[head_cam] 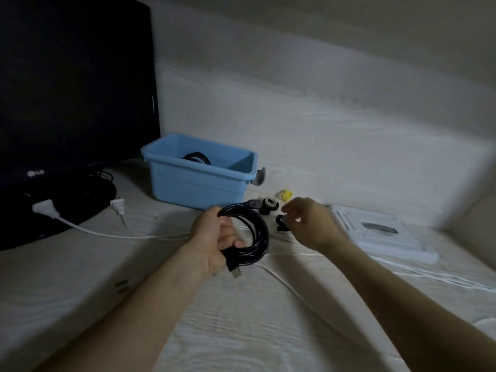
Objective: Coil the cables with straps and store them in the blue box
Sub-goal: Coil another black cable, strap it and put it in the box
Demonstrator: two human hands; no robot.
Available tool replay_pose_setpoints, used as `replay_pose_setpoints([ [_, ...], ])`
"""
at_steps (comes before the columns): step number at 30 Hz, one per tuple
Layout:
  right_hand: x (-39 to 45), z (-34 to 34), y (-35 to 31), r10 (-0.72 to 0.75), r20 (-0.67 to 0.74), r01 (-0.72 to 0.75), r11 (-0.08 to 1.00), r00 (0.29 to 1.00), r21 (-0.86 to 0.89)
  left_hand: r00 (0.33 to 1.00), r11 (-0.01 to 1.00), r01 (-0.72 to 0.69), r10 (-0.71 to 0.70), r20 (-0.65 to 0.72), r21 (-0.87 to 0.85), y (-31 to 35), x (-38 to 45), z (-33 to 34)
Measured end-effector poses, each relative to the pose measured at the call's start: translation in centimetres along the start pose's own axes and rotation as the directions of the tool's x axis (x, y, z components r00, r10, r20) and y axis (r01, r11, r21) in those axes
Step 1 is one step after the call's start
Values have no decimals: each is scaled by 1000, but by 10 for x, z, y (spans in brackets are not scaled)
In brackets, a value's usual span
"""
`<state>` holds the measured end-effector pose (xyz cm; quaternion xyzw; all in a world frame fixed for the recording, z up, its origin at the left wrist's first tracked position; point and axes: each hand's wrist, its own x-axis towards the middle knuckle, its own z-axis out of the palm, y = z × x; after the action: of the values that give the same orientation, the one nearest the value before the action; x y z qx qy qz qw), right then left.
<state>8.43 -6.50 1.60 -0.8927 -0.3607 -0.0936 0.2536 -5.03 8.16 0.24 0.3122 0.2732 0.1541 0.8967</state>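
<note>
My left hand (214,237) grips a coiled black cable (255,232) above the white cloth, one plug end hanging below my palm. My right hand (311,224) is just right of the coil, fingers curled and pinching a black strap (281,224). The blue box (198,173) stands behind the hands, with another black coiled cable (197,157) inside it. A roll of black strap (269,205) and a yellow piece (285,195) lie between the box and my right hand.
A black monitor (75,84) on its stand fills the left side. White cables with plugs (118,206) run across the cloth in front of it. A flat white device (381,232) lies to the right. Another white cable (290,288) trails between my forearms.
</note>
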Motion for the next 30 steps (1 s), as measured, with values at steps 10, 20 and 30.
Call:
replay_pose_setpoints([
  [10,76,56,11,73,257,26,932,964,-363,997,997,31,-26,70,-66,0,2,0],
  [20,13,0,-8,76,-283,40,923,956,383,991,1000,0,-1,132,14,-2,0,2],
  [30,-64,7,-47,-48,26,-1,466,998,885,949,948,-216,147,279,235,-27,-9,7],
])
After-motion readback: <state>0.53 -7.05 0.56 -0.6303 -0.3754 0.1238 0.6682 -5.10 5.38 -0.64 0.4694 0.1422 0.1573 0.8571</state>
